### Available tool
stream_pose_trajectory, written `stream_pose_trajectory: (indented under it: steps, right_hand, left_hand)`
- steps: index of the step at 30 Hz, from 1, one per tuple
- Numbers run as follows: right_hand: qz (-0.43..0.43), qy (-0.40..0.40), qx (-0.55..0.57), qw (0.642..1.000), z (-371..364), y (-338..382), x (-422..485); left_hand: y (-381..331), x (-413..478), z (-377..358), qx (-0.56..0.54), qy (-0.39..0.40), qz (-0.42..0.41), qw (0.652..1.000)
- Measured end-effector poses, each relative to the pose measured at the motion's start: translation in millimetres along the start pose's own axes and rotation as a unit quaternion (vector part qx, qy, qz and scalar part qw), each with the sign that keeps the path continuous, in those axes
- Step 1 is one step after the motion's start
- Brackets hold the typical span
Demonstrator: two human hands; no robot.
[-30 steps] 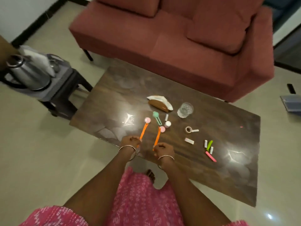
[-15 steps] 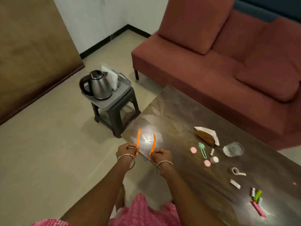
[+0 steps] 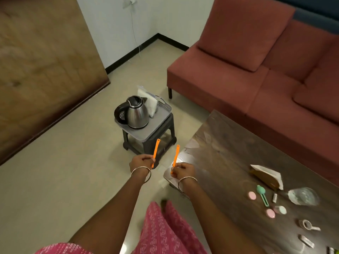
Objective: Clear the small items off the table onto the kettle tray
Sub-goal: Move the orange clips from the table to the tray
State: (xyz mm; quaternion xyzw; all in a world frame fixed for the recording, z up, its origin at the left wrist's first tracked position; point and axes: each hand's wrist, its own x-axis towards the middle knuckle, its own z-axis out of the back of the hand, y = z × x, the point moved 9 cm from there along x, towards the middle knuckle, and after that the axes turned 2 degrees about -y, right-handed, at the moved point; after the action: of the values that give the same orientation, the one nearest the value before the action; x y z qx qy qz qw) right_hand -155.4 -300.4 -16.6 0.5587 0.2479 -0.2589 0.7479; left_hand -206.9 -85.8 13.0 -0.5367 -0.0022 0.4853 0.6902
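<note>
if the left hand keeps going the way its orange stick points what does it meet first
Probably the near edge of the grey kettle tray on the black stool. The left hand aims its orange stick there, with nothing visible between, though depth is unclear.

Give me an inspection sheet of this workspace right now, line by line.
Surface: dark wooden table, glossy, lower right.
Job's things: grey kettle tray on a black stool; two orange sticks, one in the left hand, one in the right hand.
Clutter: pink discs, green scoop, glass, napkin holder on the table; kettle on the tray.
Grip: both hands closed on sticks.
Cables: thin wire down the wall.
Surroundings: red sofa, tiled floor.
</note>
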Motion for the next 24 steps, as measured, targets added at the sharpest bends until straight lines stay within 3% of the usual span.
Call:
stream_pose_trajectory:
  steps: [6, 12, 24]
  right_hand:
    - [-0.03, -0.018, 0.016, 0.999, -39.7, 39.1, 68.0]
    - [-0.057, -0.026, 0.013, 0.998, -86.1, 84.8, 161.3]
    - [-0.095, -0.035, -0.041, 0.994, -172.2, 129.3, 329.7]
  left_hand:
    - [-49.0, 78.4, -19.5, 0.038, -0.002, -0.001, 0.999]
    - [-104.1, 164.0, -59.2, 0.154, -0.004, -0.034, 0.988]
    - [-129.0, 331.7, -179.7, 0.389, 0.012, -0.121, 0.913]
